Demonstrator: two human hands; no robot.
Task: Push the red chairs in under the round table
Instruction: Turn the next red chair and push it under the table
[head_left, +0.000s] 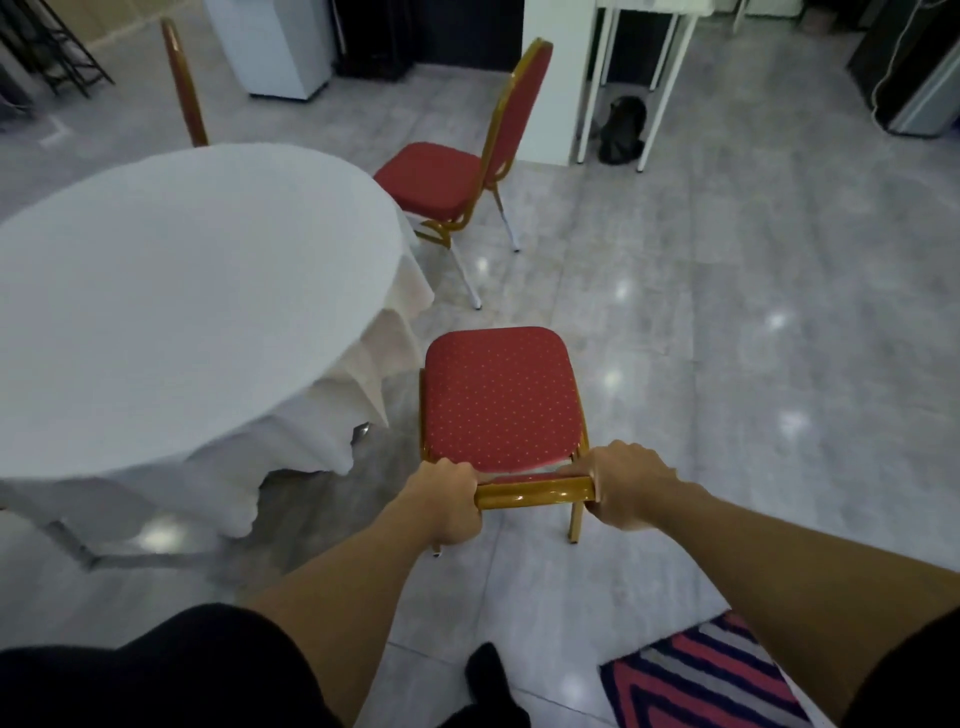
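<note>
A red chair (500, 397) with a dotted seat and gold frame stands right of the round table (171, 306), which wears a white cloth. My left hand (447, 501) and my right hand (626, 480) both grip the gold top rail of its backrest. The seat points away from me, clear of the table's edge. A second red chair (434, 174) stands farther off at the table's far right, its seat near the cloth. The gold and red back of a third chair (183, 83) rises behind the table.
A striped rug (711, 675) lies at the lower right. A white pillar (550, 104), a white-legged desk (649, 78) and a dark bag (622, 130) stand at the back. Glossy grey tile floor spreads to the right.
</note>
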